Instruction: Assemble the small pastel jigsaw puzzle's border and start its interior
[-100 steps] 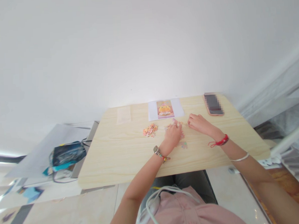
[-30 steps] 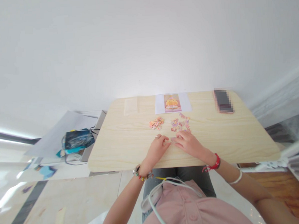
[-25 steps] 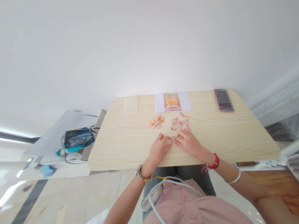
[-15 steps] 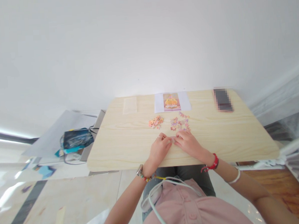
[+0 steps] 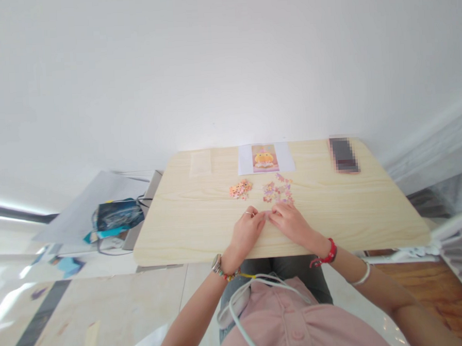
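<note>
My left hand (image 5: 248, 231) and my right hand (image 5: 291, 223) meet near the front middle of the table, fingers closed in pinches. Between their fingertips are small pale purple jigsaw puzzle pieces (image 5: 268, 214), mostly covered by the fingers. Just beyond my right hand lie several pink and purple puzzle pieces (image 5: 278, 190), spread out flat. A denser pile of orange and pink puzzle pieces (image 5: 240, 189) sits past my left hand. Behind both groups lies a white sheet with a printed picture (image 5: 265, 158) of a yellow figure.
The wooden table (image 5: 187, 216) stands against a white wall. A pale translucent packet (image 5: 200, 163) lies at its back left, a blurred-out phone-like dark object (image 5: 343, 154) at the back right. Left of the table is a dark blue bag (image 5: 119, 216). A white cable (image 5: 239, 325) crosses my lap.
Both hands stay nearly in place, fingertips still together at the small pieces. The view has shifted very slightly; the piles and the sheet lie as before.
</note>
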A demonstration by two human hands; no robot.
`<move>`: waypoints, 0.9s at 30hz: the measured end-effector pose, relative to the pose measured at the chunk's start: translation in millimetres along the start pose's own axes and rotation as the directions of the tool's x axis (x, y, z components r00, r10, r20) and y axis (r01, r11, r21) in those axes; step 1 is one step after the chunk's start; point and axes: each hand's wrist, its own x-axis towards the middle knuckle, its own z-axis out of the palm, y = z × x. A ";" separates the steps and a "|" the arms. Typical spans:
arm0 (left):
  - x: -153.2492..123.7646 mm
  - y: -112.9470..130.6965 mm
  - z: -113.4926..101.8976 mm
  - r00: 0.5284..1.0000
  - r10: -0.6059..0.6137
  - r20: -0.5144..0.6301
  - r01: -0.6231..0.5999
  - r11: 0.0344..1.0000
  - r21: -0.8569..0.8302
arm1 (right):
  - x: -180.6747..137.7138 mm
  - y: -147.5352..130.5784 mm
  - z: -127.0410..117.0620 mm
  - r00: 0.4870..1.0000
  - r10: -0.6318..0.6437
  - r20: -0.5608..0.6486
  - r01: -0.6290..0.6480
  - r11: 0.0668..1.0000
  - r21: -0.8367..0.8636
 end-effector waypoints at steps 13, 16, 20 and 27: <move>5.7 -2.1 0.2 0.999 -0.013 -0.048 0.010 0.997 -0.074 | 0.4 -7.1 -4.7 0.989 -0.124 0.084 0.136 0.978 -0.159; 8.2 0.4 -0.9 0.998 -0.040 -0.053 0.036 0.997 -0.068 | 2.6 -9.4 -6.1 0.985 -0.143 0.092 0.159 0.968 -0.193; 9.2 3.7 -1.1 0.995 -0.084 -0.047 0.080 0.994 -0.070 | 2.7 -7.7 -4.0 0.991 -0.111 0.076 0.121 0.982 -0.148; 10.6 3.7 -0.9 0.996 -0.076 -0.048 0.072 0.994 -0.083 | 10.7 35.0 -13.1 0.997 0.082 -0.004 -0.081 0.989 0.125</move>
